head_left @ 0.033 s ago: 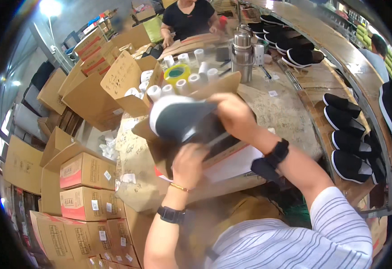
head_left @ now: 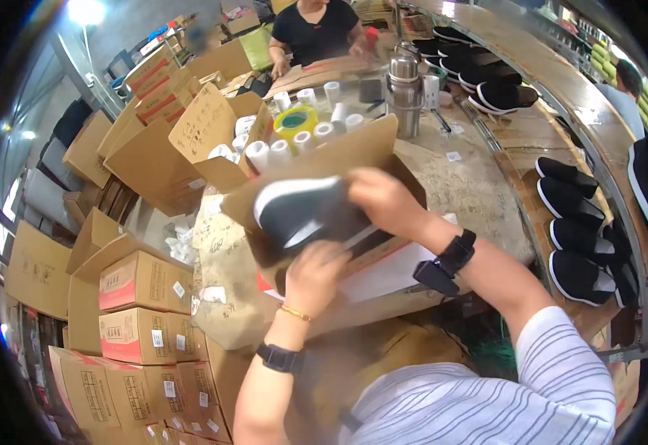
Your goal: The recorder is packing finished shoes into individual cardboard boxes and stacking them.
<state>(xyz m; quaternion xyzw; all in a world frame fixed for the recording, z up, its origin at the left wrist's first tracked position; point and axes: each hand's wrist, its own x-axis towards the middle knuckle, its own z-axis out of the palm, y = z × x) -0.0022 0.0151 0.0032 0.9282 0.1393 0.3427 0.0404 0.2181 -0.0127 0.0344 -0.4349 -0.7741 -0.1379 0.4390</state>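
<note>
A black slip-on shoe [head_left: 298, 211] with a white sole edge is tilted over an open cardboard box [head_left: 357, 148] in front of me. My right hand [head_left: 390, 200] is closed on the shoe's right end. My left hand [head_left: 314, 276] is at the near side of the box, close below the shoe; its fingers are bent and blurred, so I cannot tell if they grip anything. Dark contents show inside the box beneath the shoe, too smeared to make out.
White rolls [head_left: 268, 154] and yellow tape [head_left: 294, 122] sit in another carton beyond the box. A steel flask [head_left: 403, 93] stands at the back. More black shoes [head_left: 580, 278] line the rack at right. Cartons [head_left: 142, 337] are stacked at left. A person [head_left: 314, 33] stands across the table.
The shoe has come down toward the box and turned, its toe now lower. My right hand has shifted slightly left and down, and the box's far flap stands more in view.
</note>
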